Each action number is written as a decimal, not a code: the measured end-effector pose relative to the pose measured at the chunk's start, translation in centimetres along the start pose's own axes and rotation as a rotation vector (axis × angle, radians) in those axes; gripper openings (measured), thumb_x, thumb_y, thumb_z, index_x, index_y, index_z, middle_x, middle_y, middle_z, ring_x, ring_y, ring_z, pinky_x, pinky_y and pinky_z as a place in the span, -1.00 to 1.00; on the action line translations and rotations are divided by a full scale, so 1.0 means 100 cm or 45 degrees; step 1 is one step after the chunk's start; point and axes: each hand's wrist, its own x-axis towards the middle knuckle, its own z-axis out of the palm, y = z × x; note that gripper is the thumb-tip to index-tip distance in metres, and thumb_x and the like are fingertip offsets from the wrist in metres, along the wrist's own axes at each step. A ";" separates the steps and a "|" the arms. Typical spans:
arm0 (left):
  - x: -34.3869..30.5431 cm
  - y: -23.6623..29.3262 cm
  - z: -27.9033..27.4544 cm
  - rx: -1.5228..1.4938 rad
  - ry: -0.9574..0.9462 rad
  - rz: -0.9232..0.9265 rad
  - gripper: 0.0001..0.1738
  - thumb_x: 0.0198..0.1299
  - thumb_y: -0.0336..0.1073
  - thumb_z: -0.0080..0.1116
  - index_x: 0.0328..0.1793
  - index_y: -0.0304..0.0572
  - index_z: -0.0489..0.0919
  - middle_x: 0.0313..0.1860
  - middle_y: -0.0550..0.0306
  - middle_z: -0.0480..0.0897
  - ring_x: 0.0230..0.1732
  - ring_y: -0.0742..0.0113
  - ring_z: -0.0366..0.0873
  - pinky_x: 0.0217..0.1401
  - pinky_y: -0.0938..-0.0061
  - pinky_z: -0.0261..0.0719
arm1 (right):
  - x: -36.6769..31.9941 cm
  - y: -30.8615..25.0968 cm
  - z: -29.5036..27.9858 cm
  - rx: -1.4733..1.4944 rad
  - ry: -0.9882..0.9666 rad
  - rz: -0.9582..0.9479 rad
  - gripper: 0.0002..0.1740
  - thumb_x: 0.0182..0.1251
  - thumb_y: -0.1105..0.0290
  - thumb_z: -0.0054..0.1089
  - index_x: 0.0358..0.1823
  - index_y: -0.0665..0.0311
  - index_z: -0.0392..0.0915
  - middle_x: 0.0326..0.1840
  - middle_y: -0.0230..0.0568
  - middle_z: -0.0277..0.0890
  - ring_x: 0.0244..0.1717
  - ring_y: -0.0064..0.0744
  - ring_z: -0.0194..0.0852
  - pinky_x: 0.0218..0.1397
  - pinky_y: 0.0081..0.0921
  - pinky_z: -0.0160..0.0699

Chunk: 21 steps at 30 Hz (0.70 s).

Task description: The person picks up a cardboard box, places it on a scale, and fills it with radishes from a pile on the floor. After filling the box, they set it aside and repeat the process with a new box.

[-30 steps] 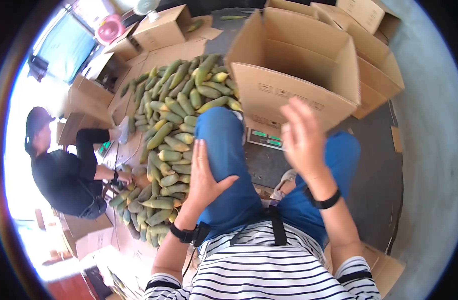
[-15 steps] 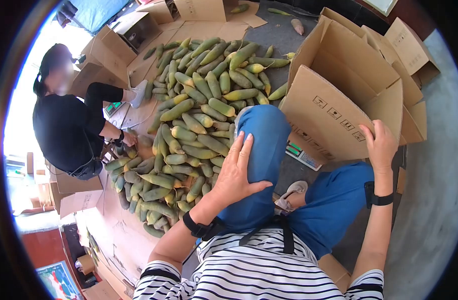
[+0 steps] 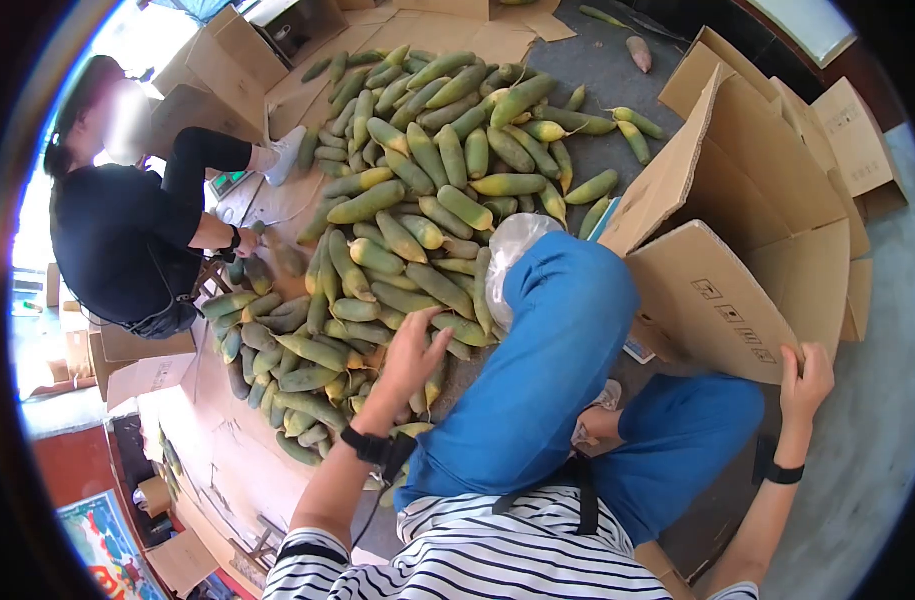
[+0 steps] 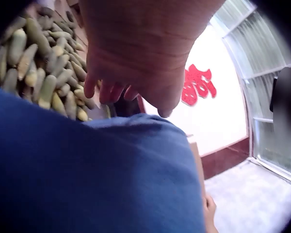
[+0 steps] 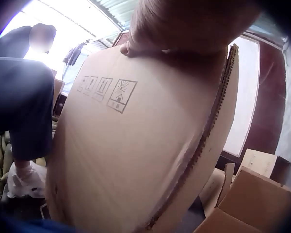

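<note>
My right hand (image 3: 806, 378) grips the near upper edge of a tall open cardboard box (image 3: 713, 305), which leans toward me. In the right wrist view its thumb (image 5: 128, 49) lies against the printed outer wall. My left hand (image 3: 413, 350) is beside my raised knee, over the near side of a large heap of green radishes (image 3: 388, 260); its fingers are loosely spread and hold nothing. The left wrist view shows that hand (image 4: 136, 58) above the blue trouser leg, with radishes (image 4: 43, 73) beyond.
Across the heap sits another person (image 3: 128, 240) in black, one hand among the radishes. More cardboard boxes (image 3: 858, 140) stand behind mine at right. Clear plastic (image 3: 518, 255) shows beside my knee. Another radish (image 3: 639, 54) with a pinkish surface lies farther back.
My right hand came onto the box edge, and the box has tilted toward me. My left hand has moved off my knee toward the radishes. The view has shifted.
</note>
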 end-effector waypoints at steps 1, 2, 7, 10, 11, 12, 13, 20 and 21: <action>0.004 -0.024 0.001 -0.002 -0.010 -0.008 -0.50 0.15 -0.17 0.25 0.11 -0.36 0.46 0.03 -0.19 0.54 0.11 -0.18 0.45 0.17 0.15 0.43 | 0.000 -0.001 0.001 -0.001 -0.012 0.001 -0.72 0.14 0.37 0.36 -0.35 0.31 0.40 -0.50 -0.11 0.32 -0.47 -0.05 0.34 -0.44 -0.29 0.28; 0.009 -0.046 0.003 0.334 -0.134 -0.024 -0.57 0.12 -0.22 0.23 0.04 -0.33 0.48 0.00 -0.16 0.53 0.10 -0.15 0.45 0.13 0.17 0.44 | 0.001 -0.002 0.003 0.045 -0.008 0.052 -0.72 0.13 0.37 0.36 -0.35 0.31 0.40 -0.49 -0.10 0.31 -0.46 -0.04 0.33 -0.43 -0.28 0.28; 0.058 -0.112 0.042 1.093 -0.275 0.318 -0.65 -0.07 -0.38 0.19 -0.09 -0.25 0.52 0.05 -0.09 0.51 0.20 0.02 0.39 0.14 0.27 0.41 | 0.007 -0.009 0.003 0.008 -0.022 0.037 -0.71 0.11 0.34 0.34 -0.33 0.32 0.39 -0.45 -0.07 0.30 -0.44 0.00 0.31 -0.39 -0.25 0.27; 0.094 -0.141 0.070 1.231 -0.253 0.556 -0.67 -0.01 -0.35 0.14 -0.06 -0.26 0.52 0.13 -0.10 0.51 0.22 0.02 0.38 0.16 0.26 0.40 | 0.001 -0.004 0.003 -0.035 -0.121 0.115 -0.71 0.09 0.33 0.31 -0.33 0.32 0.38 -0.44 -0.06 0.29 -0.42 0.02 0.30 -0.38 -0.24 0.26; 0.105 -0.147 0.077 1.271 -0.363 0.532 -0.64 0.08 -0.34 0.07 0.04 -0.27 0.52 0.19 -0.11 0.49 0.26 0.03 0.37 0.19 0.24 0.37 | 0.000 -0.003 0.003 -0.026 -0.154 0.139 -0.73 0.08 0.35 0.29 -0.34 0.33 0.38 -0.45 -0.06 0.28 -0.42 0.02 0.29 -0.38 -0.24 0.25; 0.115 -0.156 0.086 1.258 -0.367 0.533 -0.64 0.08 -0.34 0.07 0.04 -0.27 0.52 0.19 -0.11 0.49 0.26 0.03 0.37 0.19 0.24 0.37 | 0.001 -0.002 0.002 -0.020 -0.187 0.165 -0.74 0.07 0.37 0.27 -0.34 0.33 0.37 -0.45 -0.06 0.27 -0.42 0.02 0.29 -0.39 -0.25 0.24; 0.123 -0.166 0.093 1.275 -0.368 0.556 -0.61 0.10 -0.33 0.06 0.08 -0.28 0.50 0.19 -0.11 0.49 0.26 0.03 0.37 0.20 0.23 0.36 | 0.002 -0.002 0.002 -0.030 -0.195 0.160 -0.74 0.07 0.37 0.27 -0.34 0.33 0.37 -0.45 -0.06 0.27 -0.42 0.02 0.29 -0.39 -0.25 0.24; 0.154 -0.206 0.119 1.494 -0.397 0.554 -0.67 0.17 -0.26 0.04 0.04 -0.13 0.57 -0.04 0.12 0.54 0.11 0.15 0.38 0.15 0.06 0.29 | 0.008 -0.007 -0.002 -0.045 -0.238 0.181 -0.75 0.07 0.37 0.24 -0.35 0.34 0.36 -0.45 -0.06 0.26 -0.42 0.00 0.28 -0.36 -0.26 0.24; 0.157 -0.203 0.124 1.574 -0.507 0.458 -0.71 0.13 -0.26 0.06 -0.03 -0.10 0.60 -0.07 0.13 0.51 0.08 0.15 0.37 0.11 0.14 0.28 | 0.008 -0.007 -0.002 -0.029 -0.245 0.191 -0.75 0.07 0.37 0.24 -0.35 0.34 0.36 -0.44 -0.06 0.27 -0.42 0.00 0.28 -0.36 -0.27 0.24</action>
